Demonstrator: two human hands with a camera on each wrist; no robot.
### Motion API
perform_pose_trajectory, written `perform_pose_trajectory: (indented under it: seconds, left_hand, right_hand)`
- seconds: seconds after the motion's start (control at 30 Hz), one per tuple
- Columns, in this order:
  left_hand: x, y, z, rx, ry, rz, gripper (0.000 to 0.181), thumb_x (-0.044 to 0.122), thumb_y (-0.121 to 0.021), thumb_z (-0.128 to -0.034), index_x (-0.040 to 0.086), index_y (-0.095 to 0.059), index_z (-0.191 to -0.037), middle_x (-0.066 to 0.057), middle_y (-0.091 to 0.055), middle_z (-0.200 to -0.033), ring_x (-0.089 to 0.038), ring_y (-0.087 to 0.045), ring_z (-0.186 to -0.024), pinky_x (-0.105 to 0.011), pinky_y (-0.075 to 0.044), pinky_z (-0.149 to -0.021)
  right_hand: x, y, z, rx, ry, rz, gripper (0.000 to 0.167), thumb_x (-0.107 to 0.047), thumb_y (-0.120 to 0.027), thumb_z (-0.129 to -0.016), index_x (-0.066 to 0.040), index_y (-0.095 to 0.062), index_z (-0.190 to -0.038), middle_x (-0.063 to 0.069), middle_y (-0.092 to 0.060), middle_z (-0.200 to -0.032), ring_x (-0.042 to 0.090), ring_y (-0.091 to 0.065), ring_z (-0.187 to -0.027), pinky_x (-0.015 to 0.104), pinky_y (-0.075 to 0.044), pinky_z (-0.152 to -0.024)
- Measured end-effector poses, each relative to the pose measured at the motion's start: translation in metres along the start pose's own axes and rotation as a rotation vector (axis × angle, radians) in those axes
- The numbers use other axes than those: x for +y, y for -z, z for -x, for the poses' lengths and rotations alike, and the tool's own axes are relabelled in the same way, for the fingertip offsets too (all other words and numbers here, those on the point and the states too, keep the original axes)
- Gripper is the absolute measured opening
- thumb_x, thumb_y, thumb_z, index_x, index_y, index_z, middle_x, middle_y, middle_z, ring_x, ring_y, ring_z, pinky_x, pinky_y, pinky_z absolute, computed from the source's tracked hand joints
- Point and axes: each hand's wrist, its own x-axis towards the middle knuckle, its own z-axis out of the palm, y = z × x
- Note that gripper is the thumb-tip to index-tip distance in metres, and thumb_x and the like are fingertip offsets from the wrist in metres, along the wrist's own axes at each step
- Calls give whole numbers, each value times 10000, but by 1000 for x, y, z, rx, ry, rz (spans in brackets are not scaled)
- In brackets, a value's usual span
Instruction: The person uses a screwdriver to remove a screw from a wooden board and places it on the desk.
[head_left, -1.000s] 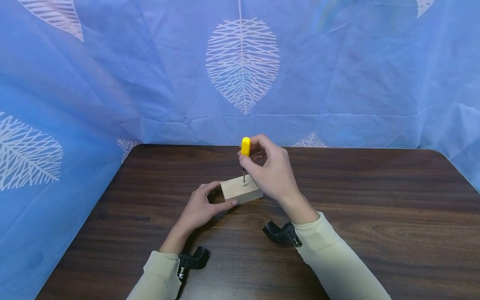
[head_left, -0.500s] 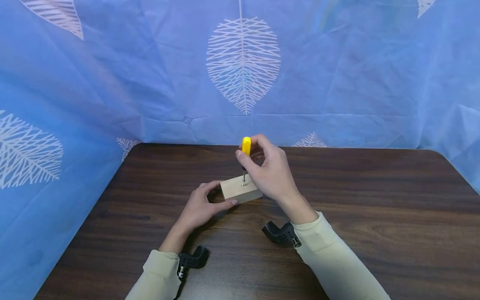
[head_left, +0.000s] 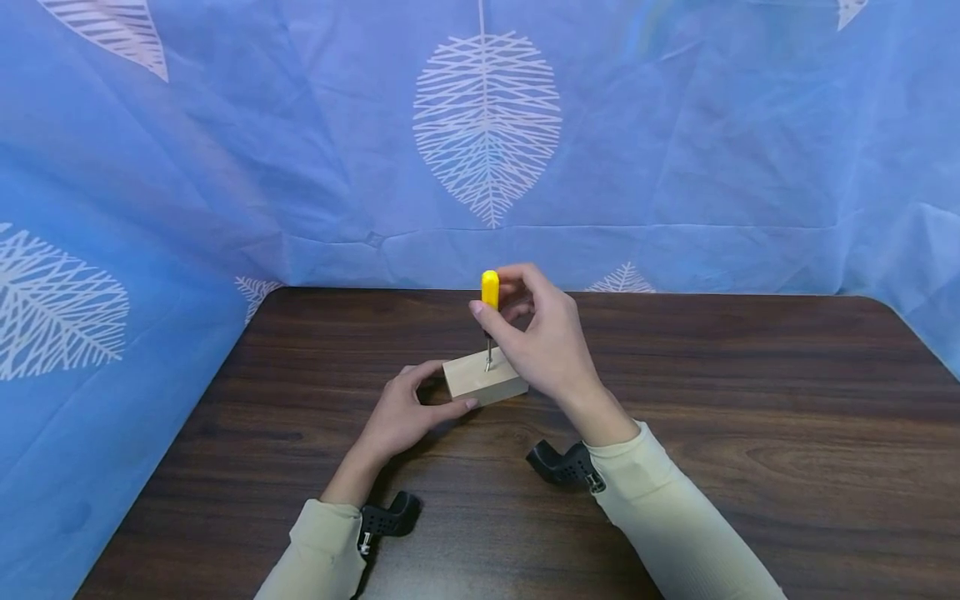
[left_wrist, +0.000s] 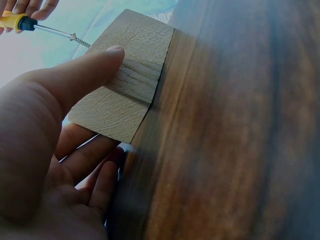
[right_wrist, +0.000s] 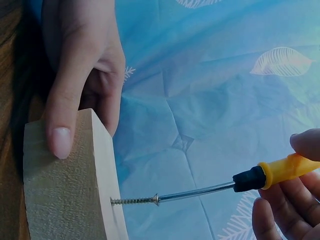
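Note:
A pale wooden block lies on the table, held at its left end by my left hand, thumb on the near side and fingers behind. From the block's top face stands a screw, its tip in the wood and much of its thread exposed. A screwdriver with a yellow handle and black collar stands nearly upright, its shaft end at the screw head. My right hand grips the yellow handle between thumb and fingers. In the left wrist view the thumb lies across the block's side.
The dark wood-grain table spreads around both hands. A blue cloth with white leaf prints hangs behind it and on the left. Black wrist mounts stick out from both sleeves, just above the tabletop.
The right thumb and fingers have shifted slightly on the yellow handle. The block, the screw and the left hand look the same.

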Motion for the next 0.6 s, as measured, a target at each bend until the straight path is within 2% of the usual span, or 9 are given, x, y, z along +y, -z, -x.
perform_pose_trajectory:
  seconds: [0.27, 0.6]
  left_hand:
    - [2, 0, 0, -12, 2, -1, 616, 455, -896, -879, 289, -686, -1434, -25, -667, -1362, -284, -583, -1284, -590, -469, -1111]
    - [1, 0, 0, -7, -13, 3, 613, 438, -902, -877, 289, -688, -1433, -17, -673, -1362, -271, -580, -1267, -591, -471, -1106]
  right_hand:
    - [2, 2, 1, 34, 19, -40, 241, -77, -749, -985, -67, -676, -1214, 90, -757, -1103, 176, -685, -939, 263, -559, -865]
    - [-1, 4, 0, 19, 20, -19, 246, -61, -734, -969, -94, -726, -1213, 82, -758, -1112, 169, -682, -954, 342, -572, -888]
